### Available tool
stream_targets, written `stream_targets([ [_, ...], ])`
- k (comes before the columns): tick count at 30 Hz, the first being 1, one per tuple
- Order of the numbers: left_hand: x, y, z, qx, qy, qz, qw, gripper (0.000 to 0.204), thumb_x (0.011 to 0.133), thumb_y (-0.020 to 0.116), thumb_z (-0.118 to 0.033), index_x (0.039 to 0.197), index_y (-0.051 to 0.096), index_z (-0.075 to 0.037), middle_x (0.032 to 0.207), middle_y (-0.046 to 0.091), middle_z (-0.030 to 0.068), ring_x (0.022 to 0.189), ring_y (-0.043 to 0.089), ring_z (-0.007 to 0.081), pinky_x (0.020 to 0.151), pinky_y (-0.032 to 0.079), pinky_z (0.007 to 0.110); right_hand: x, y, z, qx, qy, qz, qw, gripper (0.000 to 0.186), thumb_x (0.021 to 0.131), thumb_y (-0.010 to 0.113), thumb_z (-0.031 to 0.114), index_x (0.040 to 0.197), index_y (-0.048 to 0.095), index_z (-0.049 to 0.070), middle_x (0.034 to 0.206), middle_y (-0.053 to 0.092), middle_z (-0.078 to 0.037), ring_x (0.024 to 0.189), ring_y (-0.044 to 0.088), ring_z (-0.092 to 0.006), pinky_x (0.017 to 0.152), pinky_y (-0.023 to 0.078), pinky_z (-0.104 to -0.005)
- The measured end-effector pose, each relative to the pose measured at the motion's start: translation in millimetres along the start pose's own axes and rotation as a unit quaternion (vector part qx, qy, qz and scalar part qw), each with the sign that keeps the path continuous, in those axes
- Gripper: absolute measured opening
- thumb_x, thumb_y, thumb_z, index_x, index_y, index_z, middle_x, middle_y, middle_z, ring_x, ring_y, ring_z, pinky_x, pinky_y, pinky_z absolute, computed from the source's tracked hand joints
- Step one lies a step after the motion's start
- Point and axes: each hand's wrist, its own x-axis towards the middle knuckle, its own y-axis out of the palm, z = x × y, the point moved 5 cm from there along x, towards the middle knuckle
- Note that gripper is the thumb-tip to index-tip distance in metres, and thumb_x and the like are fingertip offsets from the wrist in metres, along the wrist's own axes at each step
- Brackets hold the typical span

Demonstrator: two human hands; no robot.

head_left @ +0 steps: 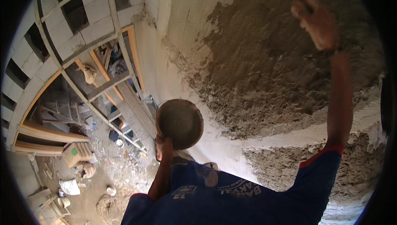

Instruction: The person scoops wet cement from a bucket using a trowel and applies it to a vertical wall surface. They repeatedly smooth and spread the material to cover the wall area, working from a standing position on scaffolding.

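My left hand (163, 143) grips the near rim of a round dark bucket (180, 123), held at waist height beside the wall. Its inside looks dark and grey-brown; how much it contains I cannot tell. High on the right, my right hand (318, 24) is raised against the wall, fingers curled in, with some motion blur. Something small and dark seems to sit in its grasp, too blurred to name. Behind that hand, wet-looking grey-brown mortar (264, 55) covers the wall, smoother at the top and rough and lumpy lower down.
A metal ladder-like frame (87, 101) stands to the left. Far below, the floor (115, 163) is strewn with rubble, a cardboard box (77, 154), a white sack (69, 187) and a heap of sand (109, 205). Wooden door frames (58, 132) and a block wall (45, 66) lie beyond.
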Motion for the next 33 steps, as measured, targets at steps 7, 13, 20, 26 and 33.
stream_targets([
  [7, 8, 8, 12, -0.126, -0.025, 0.051, 0.99, 0.061, 0.071, 0.055, -0.004, 0.13, 0.042, 0.0, 0.111, 0.056, 0.0098, 0.096, 0.056, 0.0172, 0.08, 0.047, 0.029, -169, 222, 19, -0.032, -0.253, 0.195, 0.947, 0.039, 0.088, 0.06, 0.034, 0.118, 0.059, 0.008, 0.101, 0.062, -0.02, 0.089, 0.062, -0.0268, 0.075, 0.054, -0.041],
  [13, -15, 5, -21, -0.09, 0.0, -0.015, 0.996, 0.057, 0.067, 0.055, -0.006, 0.123, 0.048, -0.001, 0.087, 0.055, 0.0087, 0.068, 0.052, 0.0137, 0.057, 0.043, 0.028, -279, 393, 20, -0.076, -0.265, 0.252, 0.928, 0.016, 0.089, 0.05, 0.017, 0.1, 0.061, 0.012, 0.082, 0.058, -0.014, 0.074, 0.06, -0.0303, 0.065, 0.05, -0.0462],
  [20, -9, 6, -6, 0.008, 0.013, -0.028, 0.999, 0.06, 0.063, 0.056, -0.01, 0.121, 0.05, 0.004, 0.105, 0.058, 0.0174, 0.098, 0.055, 0.0277, 0.085, 0.044, 0.036, -338, 488, 18, 0.063, 0.004, 0.463, 0.884, 0.025, 0.089, 0.05, 0.028, 0.107, 0.061, 0.014, 0.095, 0.064, -0.024, 0.089, 0.064, -0.0366, 0.077, 0.052, -0.0469],
  [26, -16, 7, -14, -0.014, -0.007, -0.031, 0.999, 0.066, 0.062, 0.057, -0.011, 0.126, 0.048, 0.005, 0.107, 0.059, 0.0192, 0.097, 0.057, 0.0275, 0.084, 0.045, 0.036, -354, 487, 35, 0.175, -0.108, 0.473, 0.857, 0.033, 0.09, 0.053, 0.032, 0.116, 0.059, 0.012, 0.105, 0.066, -0.015, 0.096, 0.064, -0.0334, 0.084, 0.052, -0.0425],
  [33, -22, 4, -11, -0.015, -0.024, -0.043, 0.999, 0.064, 0.066, 0.056, -0.011, 0.127, 0.047, 0.003, 0.101, 0.059, 0.0167, 0.091, 0.058, 0.0243, 0.081, 0.046, 0.033, -363, 476, 14, 0.297, -0.134, 0.353, 0.877, 0.043, 0.083, 0.06, 0.031, 0.122, 0.058, 0.013, 0.112, 0.065, -0.013, 0.101, 0.062, -0.0329, 0.086, 0.052, -0.0413],
])
